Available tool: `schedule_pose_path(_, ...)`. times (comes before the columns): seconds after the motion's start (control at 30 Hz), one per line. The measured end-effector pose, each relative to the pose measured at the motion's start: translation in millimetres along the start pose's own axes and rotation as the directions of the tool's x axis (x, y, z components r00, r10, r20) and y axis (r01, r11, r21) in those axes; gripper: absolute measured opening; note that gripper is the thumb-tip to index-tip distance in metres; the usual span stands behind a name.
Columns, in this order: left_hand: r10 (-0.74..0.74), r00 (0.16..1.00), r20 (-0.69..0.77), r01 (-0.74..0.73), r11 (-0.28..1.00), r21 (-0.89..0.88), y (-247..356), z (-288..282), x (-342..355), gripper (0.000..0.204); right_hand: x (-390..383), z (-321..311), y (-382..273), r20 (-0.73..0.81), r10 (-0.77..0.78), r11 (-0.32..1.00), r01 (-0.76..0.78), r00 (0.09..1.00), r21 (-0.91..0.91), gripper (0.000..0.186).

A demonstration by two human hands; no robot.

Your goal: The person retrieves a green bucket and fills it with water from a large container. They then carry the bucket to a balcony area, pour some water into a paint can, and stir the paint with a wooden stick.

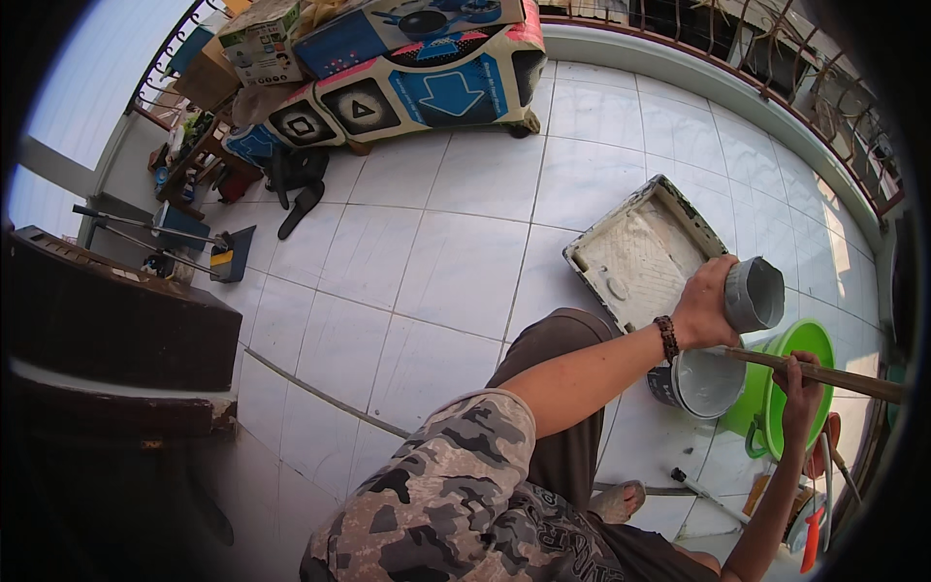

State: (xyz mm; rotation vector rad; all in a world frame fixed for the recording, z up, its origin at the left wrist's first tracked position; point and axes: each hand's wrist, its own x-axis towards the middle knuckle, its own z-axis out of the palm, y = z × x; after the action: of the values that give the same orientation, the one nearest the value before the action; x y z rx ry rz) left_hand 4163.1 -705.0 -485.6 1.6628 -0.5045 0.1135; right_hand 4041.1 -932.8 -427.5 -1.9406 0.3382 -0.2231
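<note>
My left hand, with a dark bracelet at the wrist, is closed around a grey paint-coated cup, tilted so its mouth faces right. Just below it stands a paint bucket with grey paint inside. My right hand grips a wooden stick, whose left end lies over the paint bucket's rim near the cup. Whether that end touches the paint I cannot tell. Beyond my left hand sits a paint tray smeared with whitish-grey paint. A bright green bucket stands beside the paint bucket, behind my right hand.
White tiles cover the floor. At the far left are a patterned padded bench with boxes on it, black sandals and a dustpan. Dark wooden furniture stands left. An orange-handled tool lies near my right forearm.
</note>
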Motion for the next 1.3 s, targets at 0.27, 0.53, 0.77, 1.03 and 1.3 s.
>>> schedule_pose_path(0.27, -0.064, 0.996, 0.07, 0.067, 0.997, -0.038, 8.1, -23.7, 7.3, 0.084, 9.0, -4.0, -20.6, 0.072, 0.14, 0.984, -0.13, 0.988, -0.121, 0.02)
schedule_pose_path(0.53, -0.09, 0.988, 0.127, 0.103, 0.99, -0.094, 7.8, -18.8, 7.7, 0.085, -3.2, -9.4, -1.0, -0.069, -0.027, 0.983, 0.014, 0.997, -0.182, 0.021)
schedule_pose_path(0.77, -0.079, 0.99, 0.118, 0.091, 0.99, -0.104, 7.8, -21.3, 7.0, 0.085, -11.1, 7.4, -28.2, 0.134, 0.141, 0.989, -0.134, 0.981, -0.061, 0.019)
schedule_pose_path(1.03, -0.068, 0.992, 0.108, 0.079, 0.992, -0.102, 14.1, -24.7, 9.3, 0.082, 3.3, 0.2, -7.4, -0.02, -0.057, 0.957, 0.049, 0.998, -0.287, 0.018)
schedule_pose_path(1.3, 0.099, 0.974, 0.205, -0.128, 0.983, 0.131, 17.5, -35.5, 10.3, 0.074, -10.0, -13.1, -14.7, 0.043, 0.149, 0.989, -0.15, 0.988, 0.007, 0.019)
